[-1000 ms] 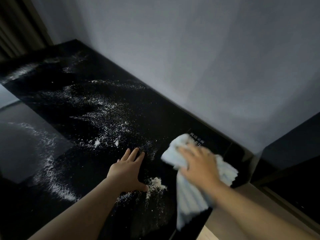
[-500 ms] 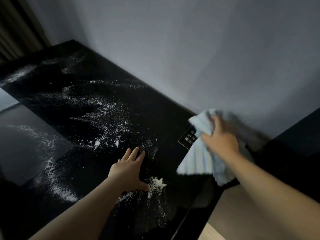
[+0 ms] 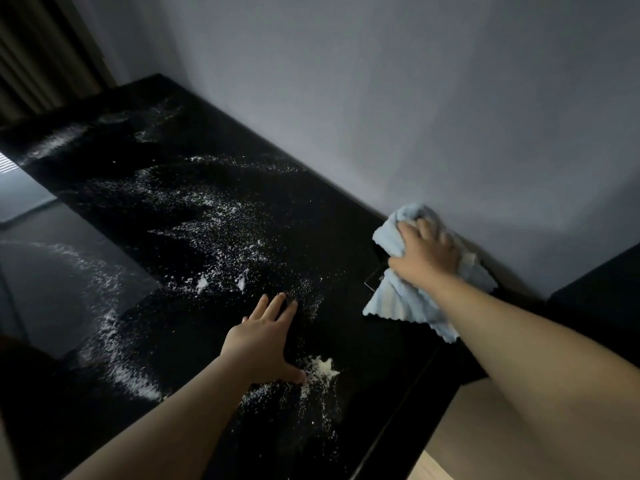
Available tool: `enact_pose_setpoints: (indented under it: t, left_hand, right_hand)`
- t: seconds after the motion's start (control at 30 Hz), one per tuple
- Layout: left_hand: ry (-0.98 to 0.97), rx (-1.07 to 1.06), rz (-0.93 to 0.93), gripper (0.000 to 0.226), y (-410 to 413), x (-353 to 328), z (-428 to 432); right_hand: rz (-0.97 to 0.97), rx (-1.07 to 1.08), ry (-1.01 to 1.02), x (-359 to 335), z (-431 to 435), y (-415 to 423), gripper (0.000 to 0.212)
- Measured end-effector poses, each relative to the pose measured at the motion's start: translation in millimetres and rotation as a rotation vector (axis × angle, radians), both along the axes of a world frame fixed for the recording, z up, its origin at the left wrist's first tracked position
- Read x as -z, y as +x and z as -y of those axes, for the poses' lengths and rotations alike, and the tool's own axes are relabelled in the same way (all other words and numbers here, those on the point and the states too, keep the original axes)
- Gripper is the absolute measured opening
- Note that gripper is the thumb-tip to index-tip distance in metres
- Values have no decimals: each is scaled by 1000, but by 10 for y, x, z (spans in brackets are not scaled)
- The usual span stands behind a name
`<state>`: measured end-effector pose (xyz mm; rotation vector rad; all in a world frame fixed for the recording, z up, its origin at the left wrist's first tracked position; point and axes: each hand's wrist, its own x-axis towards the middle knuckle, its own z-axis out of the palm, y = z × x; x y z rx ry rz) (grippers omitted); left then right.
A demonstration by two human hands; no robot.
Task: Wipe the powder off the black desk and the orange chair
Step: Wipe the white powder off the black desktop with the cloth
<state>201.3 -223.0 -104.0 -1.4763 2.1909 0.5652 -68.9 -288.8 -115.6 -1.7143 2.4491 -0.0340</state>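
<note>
The glossy black desk (image 3: pixel 374 344) runs from the far left to the near right along a grey wall. White powder (image 3: pixel 214 230) is scattered over its middle and left, with a small heap (image 3: pixel 322 367) near my left thumb. My left hand (image 3: pixel 263 337) lies flat on the desk, fingers spread. My right hand (image 3: pixel 426 254) presses a light blue cloth (image 3: pixel 408 303) onto the desk's far right corner by the wall. The cloth's lower part trails toward me. The orange chair is not in view.
The grey wall (image 3: pixel 415 116) borders the desk's far edge. A dark cabinet (image 3: pixel 599 289) stands to the right of the desk. Brown curtains (image 3: pixel 38 57) hang at the far left. Pale wooden floor (image 3: pixel 485 438) shows at the lower right.
My right hand has pushed the cloth away from me and up to the far right corner against the wall. My left hand has stayed flat in place.
</note>
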Motion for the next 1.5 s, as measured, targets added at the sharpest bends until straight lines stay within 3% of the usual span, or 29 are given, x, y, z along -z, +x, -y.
enact_pose_setpoints:
  t: [0.07,0.2,0.33,0.43,0.5,0.57,0.67,0.8,0.83,0.9,0.97,1.0,1.13,1.2,1.3,1.4,1.5]
  left_hand:
    - [-4,-3,-2,120,0,11,6]
    - [-10,-5,6,119,12,16,6]
    - [-14,-7,-1,119,11,18,-4]
    - [-10,-16,-8,119,8,17,2]
    - [-5,-16,-4,119,5,5,1]
    - [-3,-15,-3,119,4,7,0]
    - [0,-18,-2,119,4,9,-2]
    - [6,-20,-1,119,-1,-12,-8]
    - [5,-16,1,119,-5,-15,2]
    - [10,-13,3,120,-15,-18,6]
    - [17,-20,2,120,-21,-20,12]
    - [20,-24,4,120,-24,-17,2]
    - [18,-37,-4,120,-13,9,-12]
    - [15,-35,-10,120,-8,11,-15]
    - [16,-25,-26,117,6,14,-41]
    - [27,-15,-48,114,28,42,-57]
    - [35,-16,-63,114,47,77,-40]
  right_hand:
    - [-50,14,40,36,17,254,53]
    - [-40,-290,5,-22,-295,519,56]
    - [204,-605,12,-183,-839,743,60]
    - [186,-282,-148,-189,-517,428,54]
    - [112,-11,-62,-97,-251,142,56]
    - [67,93,83,33,-204,82,61]
    - [-37,-16,-37,111,-527,300,56]
    - [221,-439,-109,76,-1018,360,50]
    - [254,-422,-190,59,-1011,245,50]
    - [233,-135,-351,83,-857,-126,50]
    - [135,140,-248,122,-740,-384,53]
    - [103,172,-172,183,-731,-415,57]
    - [194,69,-143,214,-924,-158,55]
    - [79,-65,-136,145,-1154,29,49]
    - [42,-202,-105,-18,-1417,234,59]
    - [-10,-135,-44,-179,-1179,2,62]
    - [131,-117,75,-146,-953,-166,67]
